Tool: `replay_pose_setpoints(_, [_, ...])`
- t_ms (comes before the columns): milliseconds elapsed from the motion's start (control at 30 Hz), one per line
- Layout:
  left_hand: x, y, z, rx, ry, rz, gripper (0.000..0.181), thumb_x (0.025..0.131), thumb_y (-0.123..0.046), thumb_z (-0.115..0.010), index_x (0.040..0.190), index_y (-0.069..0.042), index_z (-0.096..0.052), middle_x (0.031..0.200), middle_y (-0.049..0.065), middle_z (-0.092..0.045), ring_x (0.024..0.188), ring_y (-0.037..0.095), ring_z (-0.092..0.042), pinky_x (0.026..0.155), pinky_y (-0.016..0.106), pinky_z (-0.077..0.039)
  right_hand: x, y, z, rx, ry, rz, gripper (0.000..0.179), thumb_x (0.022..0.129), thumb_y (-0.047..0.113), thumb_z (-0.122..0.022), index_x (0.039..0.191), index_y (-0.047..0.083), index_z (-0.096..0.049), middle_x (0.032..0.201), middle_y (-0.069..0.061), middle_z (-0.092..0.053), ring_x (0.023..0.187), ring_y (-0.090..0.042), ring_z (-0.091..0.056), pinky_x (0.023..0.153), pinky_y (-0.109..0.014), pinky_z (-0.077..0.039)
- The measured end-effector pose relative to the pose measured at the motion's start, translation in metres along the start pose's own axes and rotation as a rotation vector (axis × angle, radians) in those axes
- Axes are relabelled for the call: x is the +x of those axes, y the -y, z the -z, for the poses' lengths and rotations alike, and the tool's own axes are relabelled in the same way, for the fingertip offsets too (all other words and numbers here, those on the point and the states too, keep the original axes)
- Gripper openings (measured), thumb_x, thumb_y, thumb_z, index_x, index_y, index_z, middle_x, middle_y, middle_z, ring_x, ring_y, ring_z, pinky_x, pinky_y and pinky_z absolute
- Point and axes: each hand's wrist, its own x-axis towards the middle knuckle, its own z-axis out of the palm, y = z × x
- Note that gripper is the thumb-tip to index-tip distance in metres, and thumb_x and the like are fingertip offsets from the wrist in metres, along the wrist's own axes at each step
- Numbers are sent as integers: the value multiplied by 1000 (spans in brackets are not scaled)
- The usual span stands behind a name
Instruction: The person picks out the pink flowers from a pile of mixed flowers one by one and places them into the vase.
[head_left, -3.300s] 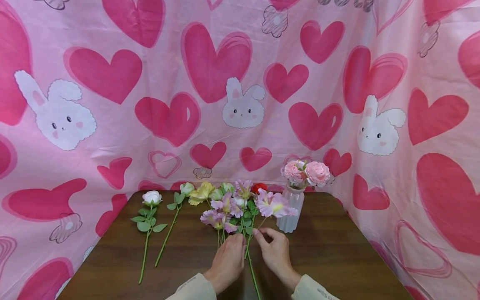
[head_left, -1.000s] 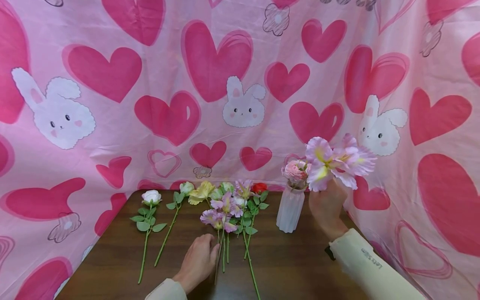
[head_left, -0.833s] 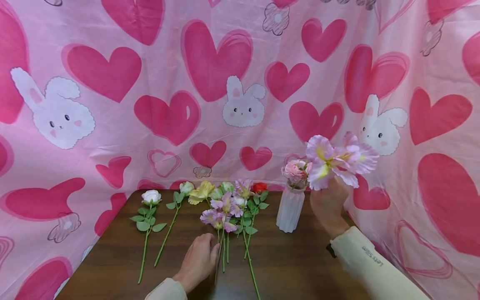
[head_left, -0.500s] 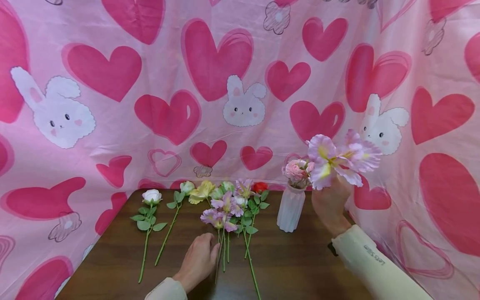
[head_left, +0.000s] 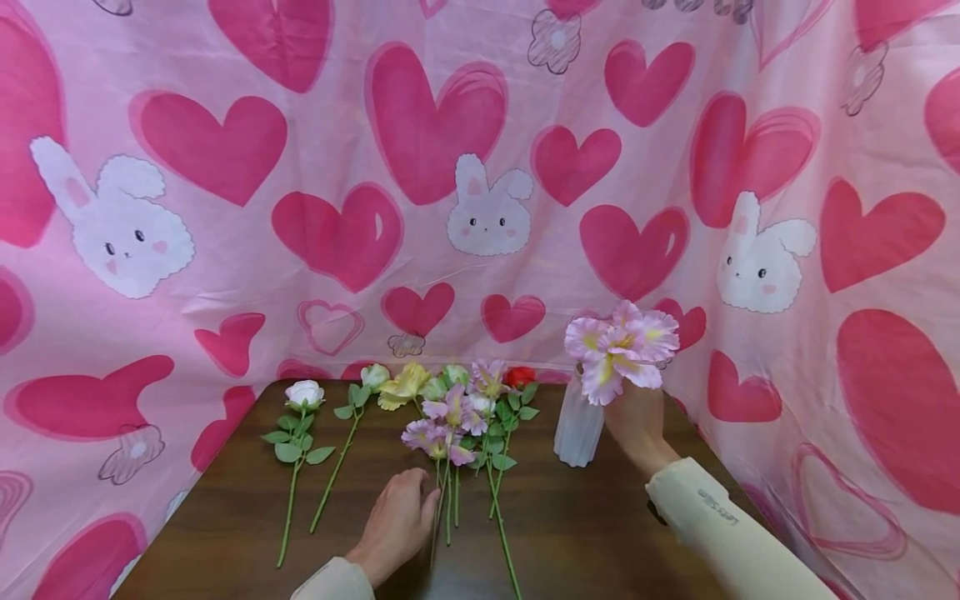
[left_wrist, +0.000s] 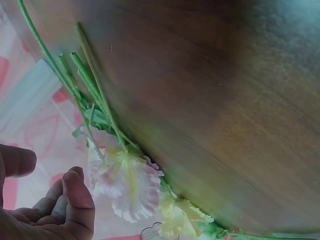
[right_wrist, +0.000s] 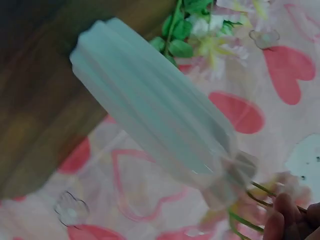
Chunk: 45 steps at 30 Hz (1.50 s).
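Observation:
My right hand (head_left: 637, 423) pinches the stem of a lilac artificial iris (head_left: 621, 352) whose petals hang over the mouth of the ribbed white vase (head_left: 579, 429). In the right wrist view its fingertips (right_wrist: 286, 212) are around thin stems right at the vase neck, while other green stems show beside them. The pink flowers in the vase are mostly hidden behind the iris in the head view. My left hand (head_left: 397, 515) rests on the table beside the stems of the lilac flowers (head_left: 442, 425). In the left wrist view its fingers curl loosely around nothing.
A white rose (head_left: 303, 393) and a pale green rose (head_left: 373, 377) lie at the left of the brown table (head_left: 225, 517). A yellow flower (head_left: 405, 385) and a red rose (head_left: 521, 377) lie among the middle stems. A pink heart-patterned cloth (head_left: 330, 150) hangs behind.
My right hand has taken a lilac iris from the middle bunch, raised it right of the vase, then lowered it leftward over the vase mouth. My left hand has shifted left, then stayed still.

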Motion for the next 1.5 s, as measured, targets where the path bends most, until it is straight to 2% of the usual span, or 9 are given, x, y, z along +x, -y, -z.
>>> replay_pose_setpoints(33, [0, 0, 0, 1, 6, 1, 15, 91, -15, -76, 91, -10, -62, 76, -5, -51, 74, 15, -50, 65, 37, -43, -2, -3, 0, -43, 9, -39, 33, 93, 11, -72, 121, -1, -60, 114, -18, -68, 99, -30, -63, 88, -42, -53])
replay_pose_setpoints(100, [-1, 0, 1, 1, 19, 9, 15, 92, -15, -76, 92, -10, -62, 76, -5, -51, 74, 15, -50, 65, 37, -44, -7, -14, 0, -456, -49, -30, 38, 86, 18, -80, 114, -1, -62, 104, -22, -70, 88, -37, -64, 80, -50, -53])
replay_pose_setpoints(133, [-1, 0, 1, 3, 23, 9, 15, 92, -16, -76, 92, -9, -62, 77, -5, -51, 74, 15, -50, 65, 37, -44, -7, -19, 0, -480, -40, -51, 36, 86, 18, -80, 111, -1, -62, 101, -24, -70, 86, -42, -64, 77, -58, -51])
replay_pose_setpoints(400, [-2, 0, 1, 11, 17, 1, 15, 92, -16, -76, 92, -10, -62, 77, -5, -52, 75, 15, -51, 65, 37, -44, -13, -54, 3, -454, -14, 92, 34, 79, 4, -78, 106, -11, -66, 92, -31, -70, 83, -54, -65, 74, -65, -50])
replay_pose_setpoints(600, [-3, 1, 0, 15, 2, -12, 16, 91, -14, -77, 91, -8, -62, 77, -5, -52, 74, 15, -50, 64, 36, -44, -16, -59, 2, -459, -30, 114, 40, 82, 12, -78, 110, -11, -62, 90, -31, -69, 77, -56, -64, 68, -67, -49])
replay_pose_setpoints(867, [-2, 1, -2, 16, 10, -16, 15, 91, -14, -77, 92, -8, -63, 77, -5, -52, 75, 15, -51, 65, 37, -44, -21, -57, 0, -341, -119, 78, 40, 79, 6, -80, 114, -7, -67, 98, -28, -72, 81, -49, -68, 73, -63, -52])
replay_pose_setpoints(1200, [-1, 0, -3, 10, 31, -2, 15, 90, -14, -77, 93, -8, -63, 78, -4, -55, 76, 17, -54, 66, 39, -46, -36, -44, -5, -375, -151, 76, 19, 81, 10, -82, 81, -4, -69, 67, -19, -68, 58, -44, -64, 56, -62, -44])
replay_pose_setpoints(1333, [-1, 0, -4, 9, 34, -2, 16, 90, -14, -77, 91, -8, -62, 77, -4, -53, 75, 17, -53, 65, 39, -45, -44, -34, -6, -388, -132, -15, 17, 84, 11, -80, 77, -1, -70, 62, -13, -66, 54, -36, -61, 54, -55, -44])
replay_pose_setpoints(1500, [0, 1, -5, 11, 48, 8, 16, 90, -14, -77, 93, -8, -63, 78, -3, -54, 75, 17, -53, 65, 39, -45, -56, -21, -7, -402, -40, -278, 22, 94, 24, -73, 82, 6, -78, 67, -8, -70, 63, -30, -63, 60, -44, -45])
